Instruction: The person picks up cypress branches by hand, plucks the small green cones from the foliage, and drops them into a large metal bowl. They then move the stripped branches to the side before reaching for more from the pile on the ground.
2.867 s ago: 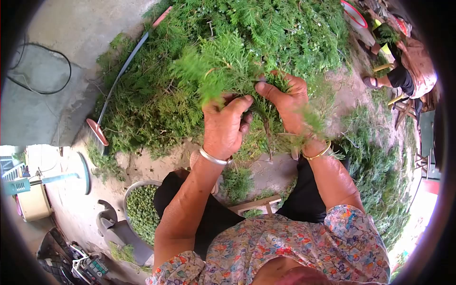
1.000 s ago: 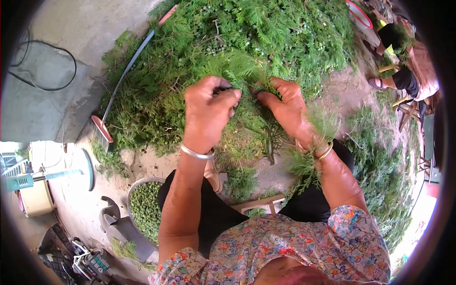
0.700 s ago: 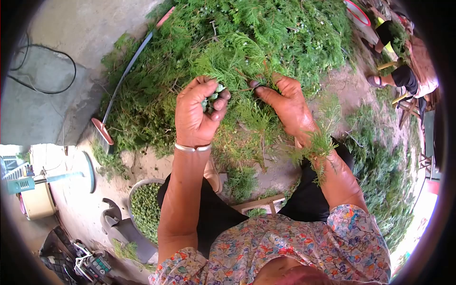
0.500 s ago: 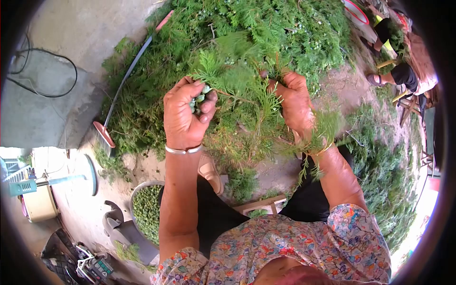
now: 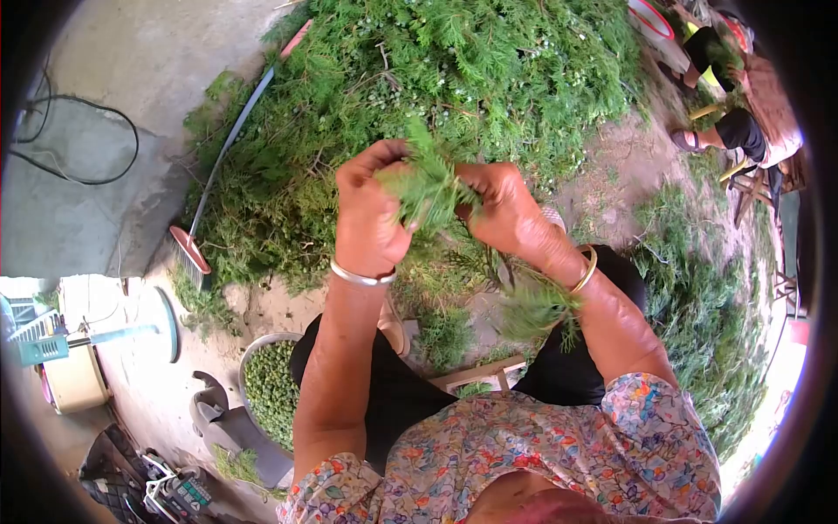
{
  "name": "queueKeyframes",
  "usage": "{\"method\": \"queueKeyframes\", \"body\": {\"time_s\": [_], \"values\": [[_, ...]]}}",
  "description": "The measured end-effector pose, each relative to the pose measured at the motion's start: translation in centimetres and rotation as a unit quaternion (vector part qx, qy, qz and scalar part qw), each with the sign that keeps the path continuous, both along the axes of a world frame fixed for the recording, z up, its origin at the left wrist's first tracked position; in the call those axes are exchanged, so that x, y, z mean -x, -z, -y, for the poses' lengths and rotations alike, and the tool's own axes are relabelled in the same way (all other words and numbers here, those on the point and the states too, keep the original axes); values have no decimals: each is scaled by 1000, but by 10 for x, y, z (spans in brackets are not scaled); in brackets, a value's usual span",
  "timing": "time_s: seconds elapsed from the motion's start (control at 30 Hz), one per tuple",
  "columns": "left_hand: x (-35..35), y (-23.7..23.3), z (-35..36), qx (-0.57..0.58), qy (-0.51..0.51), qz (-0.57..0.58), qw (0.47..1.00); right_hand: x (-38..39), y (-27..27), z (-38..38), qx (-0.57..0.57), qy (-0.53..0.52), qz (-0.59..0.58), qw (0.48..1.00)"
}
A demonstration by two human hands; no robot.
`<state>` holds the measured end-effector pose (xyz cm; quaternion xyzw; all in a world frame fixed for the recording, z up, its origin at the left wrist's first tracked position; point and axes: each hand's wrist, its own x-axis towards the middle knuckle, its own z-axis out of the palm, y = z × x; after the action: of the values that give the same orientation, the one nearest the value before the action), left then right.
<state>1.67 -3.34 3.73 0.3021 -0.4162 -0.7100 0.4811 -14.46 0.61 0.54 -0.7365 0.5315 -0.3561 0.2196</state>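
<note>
My right hand (image 5: pixel 515 212) is closed on a green conifer branch, whose feathery sprig (image 5: pixel 429 182) sticks out between my two hands. Its lower foliage (image 5: pixel 534 306) trails under my right wrist and is blurred. My left hand (image 5: pixel 371 212), fingers curled, meets the sprig from the other side. Small green cones showed in this hand half a second ago; the leaves now hide most of what lies inside it. Ahead of both hands spreads a big heap of cut conifer branches (image 5: pixel 489 79) dotted with pale cones.
By my left leg stands a round basin (image 5: pixel 247 349) full of green cones. A long-handled broom (image 5: pixel 190 249) leans along the heap's left side. At left are a fan (image 5: pixel 161 323) and a cable (image 5: pixel 135 144). Another person (image 5: pixel 742 131) sits at right, near more branches (image 5: pixel 698 306).
My hands have come together around the sprig. The left moved right, the right moved left and a little down. The branch swung with my right hand.
</note>
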Motion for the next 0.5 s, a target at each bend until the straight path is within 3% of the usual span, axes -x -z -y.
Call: {"method": "queueKeyframes", "body": {"time_s": [0.07,0.13,0.17,0.2,0.27,0.33,0.37,0.5], "values": [[-14,-9,14,-151,3,-131,980,-3,2,1,-66,82,134,985],[-47,-16,35,-104,33,-277,955,3,-15,-5,-132,74,78,985],[-61,-18,42,-111,18,-305,946,2,-17,-4,-164,66,269,947],[-69,-19,46,-117,2,-333,936,2,-20,-4,-186,54,448,873],[-67,-11,43,-124,-10,-348,929,12,-31,-1,-214,65,484,846],[-62,4,39,-119,-34,-277,953,19,-40,-2,-249,47,534,806],[-64,7,37,-160,39,-329,930,20,-37,-2,-257,39,599,758],[-63,1,26,-157,96,-298,937,37,-42,-10,-310,29,624,716]]}}
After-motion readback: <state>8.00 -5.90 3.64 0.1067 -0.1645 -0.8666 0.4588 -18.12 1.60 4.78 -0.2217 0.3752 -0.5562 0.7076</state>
